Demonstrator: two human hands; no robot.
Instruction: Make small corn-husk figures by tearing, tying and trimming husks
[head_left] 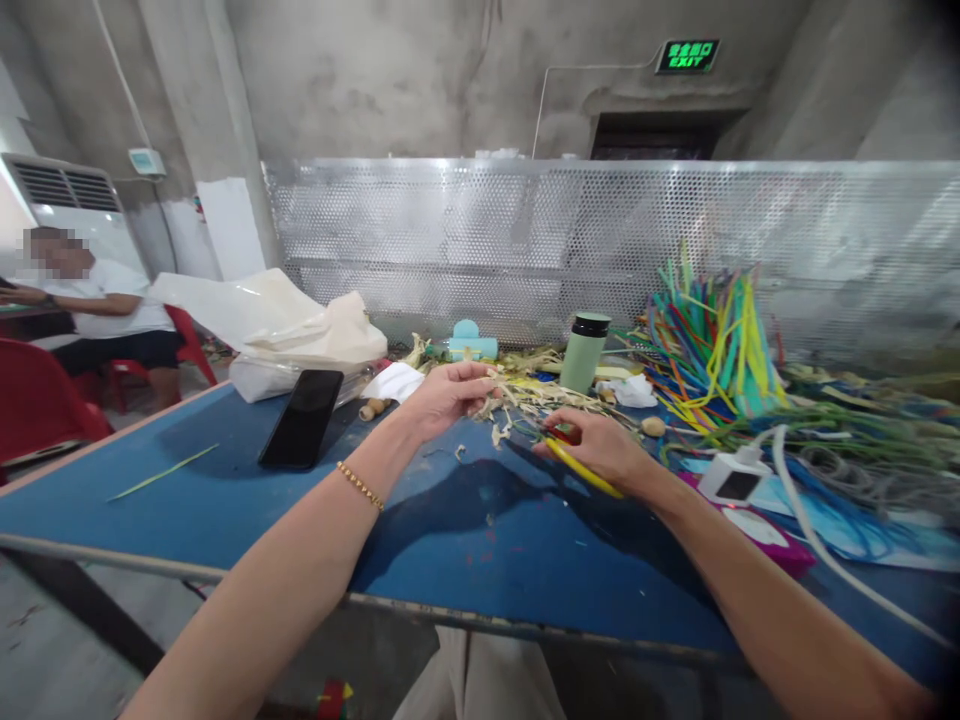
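My left hand [448, 395] reaches over the blue table [225, 500], its fingers closed on dry straw-like strips [525, 395] from a pile at the table's middle. A gold bead bracelet sits on that wrist. My right hand [596, 447] rests on the table just right of it. Its fingers are wrapped round a yellow-handled tool [581, 467] with a red part near the fingertips; the tool's working end is hidden among the strips.
A black phone [302, 418] leans on a white bag [285, 330] at left. A green flask [584, 352], a teal object [469, 342], bundled coloured strips [712, 340], a white charger with cable [735, 478] and a perforated metal screen stand behind. A seated person [97, 310] is far left.
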